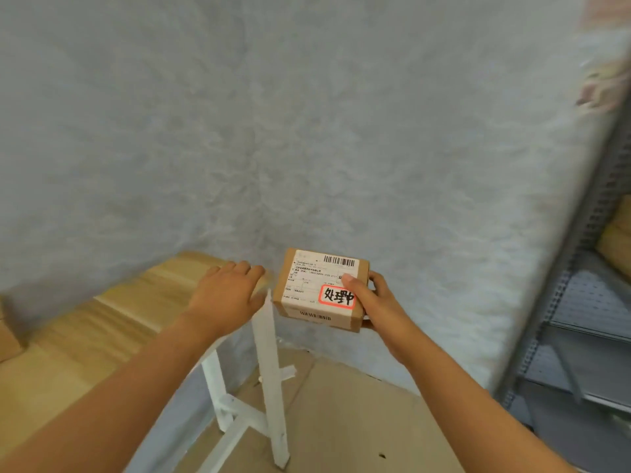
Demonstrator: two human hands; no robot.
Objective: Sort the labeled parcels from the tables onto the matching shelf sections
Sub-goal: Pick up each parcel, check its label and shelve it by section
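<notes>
The right hand (370, 302) holds a small cardboard parcel (321, 290) just below frame centre, toward 5 o'clock. Its thumb lies curled over the top face and its fingers wrap the far right side and underside. The parcel hangs in the air, clear of the table (102, 322) and well apart from the shelf (580, 302). On top of it is a white shipping label (316, 279) with a barcode, and a red-edged sticker (337, 296) with handwritten characters sits at the label's near right corner, just beside the thumb.

The left hand (227, 291) is at 9 o'clock from the parcel, palm down, fingers straight and spread a little, holding nothing. It hovers over the table's right end; I cannot tell whether it touches the wood.

The table has a pale wooden top and white legs. The grey metal shelf stands at 3 o'clock along the frame's right edge, blurred, with something tan on an upper level. A grey wall fills the background.
</notes>
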